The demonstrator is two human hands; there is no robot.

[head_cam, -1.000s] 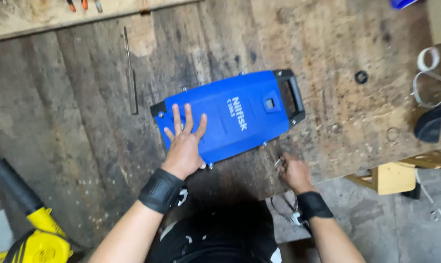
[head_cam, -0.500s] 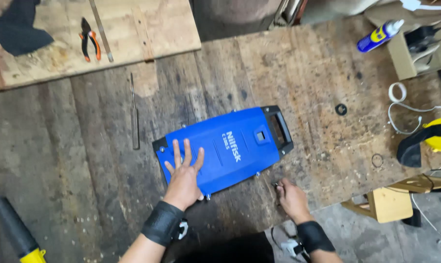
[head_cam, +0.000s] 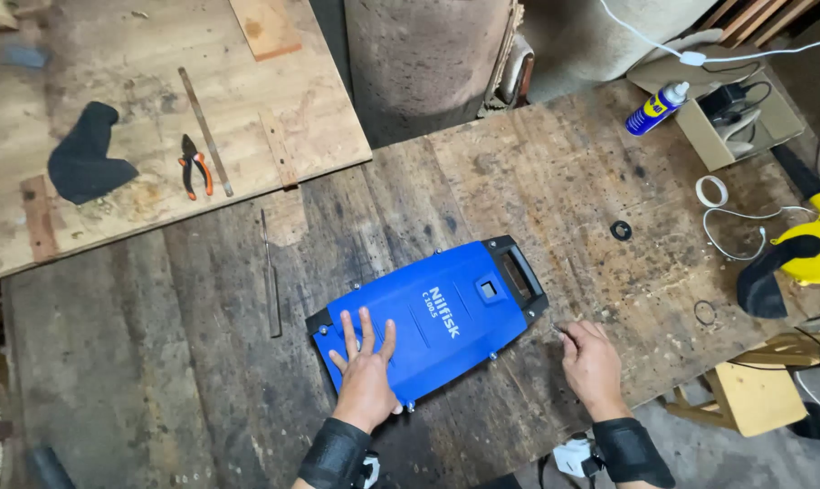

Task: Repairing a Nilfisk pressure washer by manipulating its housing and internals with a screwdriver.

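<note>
1. The blue plastic housing (head_cam: 433, 319) lies flat on the dark wooden bench (head_cam: 202, 299), slightly skewed, with its black framed end (head_cam: 516, 272) pointing up and to your right.
2. Your left hand (head_cam: 367, 367) rests on the near-left part of the housing. Its grip is released: fingers spread, palm flat, pressing down and grasping nothing.
3. Your right hand (head_cam: 594, 365) sits on the bench just beside the housing's near-right corner. Its fingertips are pinched on something small and thin, possibly a screw or a tool tip; the view is too coarse to say which.
4. Handling judgement: the housing looks like a rigid moulded shell, smooth and likely slippery on its broad face. It is probably light if it is only a cover, heavier if the machine body sits beneath.
5. Take hold at the long edges or the black framed end, not the flat face. Thin plastic edges and the small fastener points along the rim may crack if you pry or twist.
6. Just left of the housing lies a thin metal rod (head_cam: 271, 273).
7. Further out: orange-handled pliers (head_cam: 193, 165) on a pale plywood sheet (head_cam: 319, 127), a black washer (head_cam: 621, 230), a blue spray can (head_cam: 657, 107) and a yellow machine (head_cam: 813, 244) at the right edge.
</note>
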